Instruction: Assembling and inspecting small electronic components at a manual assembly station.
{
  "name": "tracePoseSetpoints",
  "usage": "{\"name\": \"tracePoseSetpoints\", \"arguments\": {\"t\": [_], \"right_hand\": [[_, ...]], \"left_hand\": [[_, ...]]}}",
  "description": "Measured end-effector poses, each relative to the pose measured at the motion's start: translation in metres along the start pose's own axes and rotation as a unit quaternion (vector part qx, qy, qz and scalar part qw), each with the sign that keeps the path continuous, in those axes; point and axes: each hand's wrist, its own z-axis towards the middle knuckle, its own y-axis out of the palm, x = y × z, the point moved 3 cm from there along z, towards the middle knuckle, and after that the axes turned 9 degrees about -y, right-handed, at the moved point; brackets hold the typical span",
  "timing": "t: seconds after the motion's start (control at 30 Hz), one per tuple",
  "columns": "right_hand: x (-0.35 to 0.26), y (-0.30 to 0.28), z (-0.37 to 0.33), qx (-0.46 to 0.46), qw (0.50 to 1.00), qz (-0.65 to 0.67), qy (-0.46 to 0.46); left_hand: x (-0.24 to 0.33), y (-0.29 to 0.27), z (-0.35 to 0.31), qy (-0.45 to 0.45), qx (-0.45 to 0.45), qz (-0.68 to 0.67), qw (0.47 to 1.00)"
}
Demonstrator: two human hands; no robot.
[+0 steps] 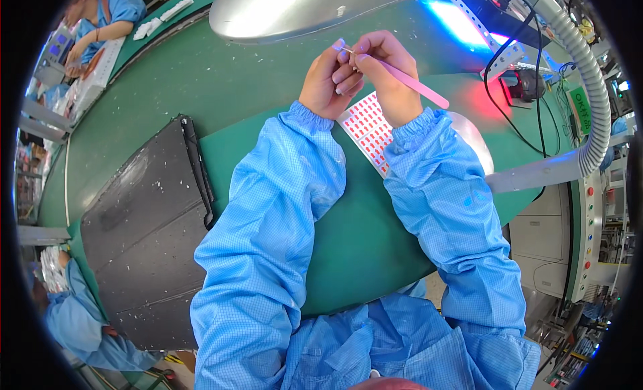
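Note:
Both of my hands meet above the green table mat, just in front of the silver lamp head. My right hand (392,72) is closed around pink tweezers (422,88), whose broad end sticks out to the right. The tweezers' thin tip points at the fingertips of my left hand (326,82). That hand is closed, its thumb and forefinger pinched on something tiny and whitish, too small to name. Beneath my hands lies a white sheet of red arrow stickers (367,122), partly covered by my right wrist and sleeve.
A silver lamp head (288,15) overhangs the far side. Its flexible grey arm (596,82) curves down at right, near black cables and a device (526,85) glowing red. A black flat box (147,222) lies at left. Other people (110,21) sit at the left.

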Motion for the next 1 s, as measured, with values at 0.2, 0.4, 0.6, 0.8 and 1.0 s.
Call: {"name": "tracePoseSetpoints", "arguments": {"t": [0.2,0.4,0.6,0.8,1.0], "right_hand": [[-0.0001,0.0002,0.0023,0.002,1.0,-0.008,-0.02],[-0.0033,-0.0001,0.0021,-0.003,1.0,0.005,-0.009],[0.0003,0.0012,0.0009,-0.014,1.0,-0.01,0.009],[-0.0007,0.0008,0.0012,-0.001,1.0,-0.008,0.017],[-0.0046,0.002,0.0012,0.003,1.0,-0.008,-0.001]], "left_hand": [[0.0027,-0.0006,0.0012,0.007,0.001,0.01,1.0],[0.0007,0.0001,0.0012,0.006,-0.006,-0.012,1.0],[0.0,-0.0016,-0.0002,0.006,0.022,-0.011,1.0],[0.001,0.0017,0.0002,0.005,0.023,-0.012,1.0],[0.0012,0.0001,0.0002,0.002,0.021,-0.018,1.0]]}}
